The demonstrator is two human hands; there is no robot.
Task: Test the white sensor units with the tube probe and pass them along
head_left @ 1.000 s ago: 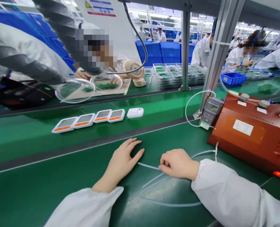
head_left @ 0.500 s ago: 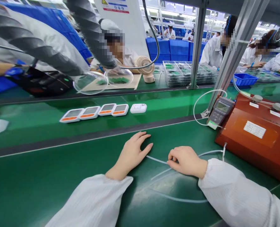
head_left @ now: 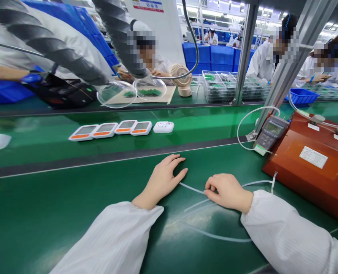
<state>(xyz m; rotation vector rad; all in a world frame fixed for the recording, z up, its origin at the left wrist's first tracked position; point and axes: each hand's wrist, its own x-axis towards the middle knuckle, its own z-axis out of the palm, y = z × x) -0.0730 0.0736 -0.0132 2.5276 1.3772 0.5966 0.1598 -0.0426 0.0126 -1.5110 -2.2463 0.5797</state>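
Note:
My left hand (head_left: 161,179) rests on the green tabletop (head_left: 100,213), palm down. Its fingers and thumb are spread, with nothing between them. To its right, my right hand (head_left: 226,190) lies with curled fingers and the thumb forward. A thin clear tube (head_left: 191,187) runs from beside my left thumb to under my right hand; whether those fingers grip it is hidden. More loops of tubing (head_left: 214,238) lie in front, partly behind my right sleeve. Beyond my hands, several white devices with grey screens and orange strips (head_left: 104,129) sit beside a plain white one (head_left: 163,127) on a green belt.
At the right are an orange-brown box (head_left: 288,163) with tubes and a grey handheld meter (head_left: 271,129). A metal post (head_left: 288,72) rises beside the meter. Two grey ducts with clear hoods (head_left: 116,94) hang over the far side, where co-workers sit. Stacked clear trays (head_left: 220,87) stand there.
The white devices have drifted left along the belt. A yellow thing now shows at the left edge. The view has shifted slightly; my hands keep nearly the same pose.

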